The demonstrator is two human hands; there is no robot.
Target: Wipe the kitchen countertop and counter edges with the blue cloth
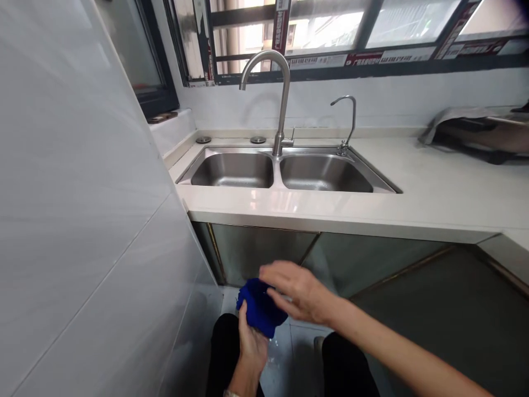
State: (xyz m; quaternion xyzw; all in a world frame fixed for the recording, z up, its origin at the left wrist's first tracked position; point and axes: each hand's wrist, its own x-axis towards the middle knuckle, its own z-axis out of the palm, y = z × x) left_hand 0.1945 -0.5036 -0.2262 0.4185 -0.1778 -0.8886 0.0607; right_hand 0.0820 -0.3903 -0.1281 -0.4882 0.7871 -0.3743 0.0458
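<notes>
A bunched blue cloth (264, 311) lies in my left hand (253, 344), low in the view between my knees. The left thumb presses on its near side, and the other fingers are hidden beneath it. My right hand (295, 289) is just above and to the right of the cloth, palm down, its fingers stretched out and holding nothing. Whether the right fingertips touch the cloth I cannot tell.
A double steel sink (276, 179) with a tall faucet (285, 94) and a small thin tap (353, 118) is set in the white countertop (438, 193). Cabinet doors (264, 251) stand below. A tiled wall (103, 220) closes the left side; a covered object (475, 132) sits far right.
</notes>
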